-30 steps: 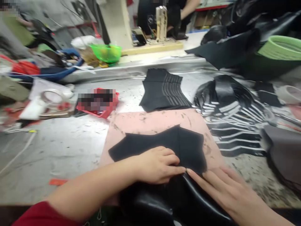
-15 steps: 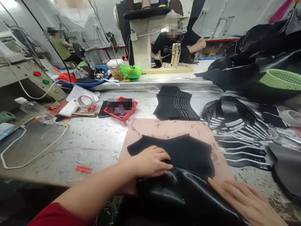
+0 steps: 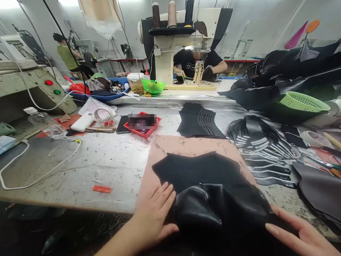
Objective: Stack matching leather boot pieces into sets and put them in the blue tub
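A matte black cut piece with a notched outline (image 3: 197, 167) lies on the pink mat (image 3: 176, 145). Glossy black sheet material (image 3: 197, 208), creased in the middle, covers its near part and drops over the table's front edge. My left hand (image 3: 157, 209) rests at the left side of the black material, fingers stretched, thumb apart. At the right border of the sheet is my right hand (image 3: 301, 229), its thumb and fingers spread along the edge. The undersides of both hands are hidden.
Stacked black pieces (image 3: 197, 119) lie behind the mat, beside black strips with white lines (image 3: 269, 156). Grey pieces (image 3: 317, 188) overhang at right. A red basket (image 3: 144, 133) and phone (image 3: 122, 124) sit left. Beyond, a person (image 3: 195, 65) works behind a sewing machine (image 3: 163, 67).
My left hand has slid left and nearer, off the middle of the black piece. My right hand has shifted slightly right, its thumb now apart. The glossy sheet has a new crease.
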Motion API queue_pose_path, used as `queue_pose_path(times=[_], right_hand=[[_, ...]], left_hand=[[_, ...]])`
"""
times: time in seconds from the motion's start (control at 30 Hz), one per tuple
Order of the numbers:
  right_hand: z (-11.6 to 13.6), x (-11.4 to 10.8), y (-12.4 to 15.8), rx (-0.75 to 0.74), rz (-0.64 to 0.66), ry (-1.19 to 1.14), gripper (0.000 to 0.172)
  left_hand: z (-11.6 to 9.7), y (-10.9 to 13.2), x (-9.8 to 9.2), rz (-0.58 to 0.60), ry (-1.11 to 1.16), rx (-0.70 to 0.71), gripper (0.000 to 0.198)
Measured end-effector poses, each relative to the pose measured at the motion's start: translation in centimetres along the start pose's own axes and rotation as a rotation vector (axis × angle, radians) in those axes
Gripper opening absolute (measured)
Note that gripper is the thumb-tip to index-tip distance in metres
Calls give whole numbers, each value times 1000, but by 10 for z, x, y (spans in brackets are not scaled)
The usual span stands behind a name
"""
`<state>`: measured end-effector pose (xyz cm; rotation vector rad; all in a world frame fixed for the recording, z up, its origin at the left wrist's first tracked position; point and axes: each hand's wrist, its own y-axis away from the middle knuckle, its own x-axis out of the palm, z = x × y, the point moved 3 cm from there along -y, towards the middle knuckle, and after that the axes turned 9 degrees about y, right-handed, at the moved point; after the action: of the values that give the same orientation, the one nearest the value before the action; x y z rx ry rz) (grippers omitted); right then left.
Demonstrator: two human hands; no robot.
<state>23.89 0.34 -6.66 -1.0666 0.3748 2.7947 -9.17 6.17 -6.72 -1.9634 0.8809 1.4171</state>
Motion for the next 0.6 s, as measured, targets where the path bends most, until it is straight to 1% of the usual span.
queue_pose_path(times=[0.07, 0.13, 0.23, 0.27, 0.3, 0.33, 0.4, 0.43, 0.47, 0.53, 0.6], right_hand=[[27, -11, -16, -86, 67, 62, 43], [50, -22, -35, -241, 120, 123, 39], [85, -45, -71, -475, 142, 214, 31], [98, -57, -85, -511, 108, 283, 30], [112, -69, -100, -516, 80, 410, 28], [128, -83, -114, -503, 23, 554, 27], [164, -110, -137, -407, -148, 823, 32], [184, -120, -144, -399, -173, 929, 32], [204, -127, -149, -409, -223, 982, 24], [242, -132, -151, -523, -281, 968, 22], [269, -130, -152, -575, -309, 789, 29]], left_hand=[[-4, -2, 6, 34, -36, -34, 71], [-7, -4, 11, 59, -64, -85, 73], [-9, -5, 15, 32, -98, -135, 80], [-9, -4, 16, 8, -110, -140, 82], [-9, -4, 17, -16, -119, -143, 84], [-8, -4, 17, -36, -124, -142, 84], [-6, -3, 19, -58, -116, -136, 82], [-6, -3, 20, -61, -109, -133, 81], [-5, -3, 21, -61, -104, -133, 80], [-4, -4, 22, -65, -111, -146, 78], [-3, -5, 22, -74, -140, -150, 76]])
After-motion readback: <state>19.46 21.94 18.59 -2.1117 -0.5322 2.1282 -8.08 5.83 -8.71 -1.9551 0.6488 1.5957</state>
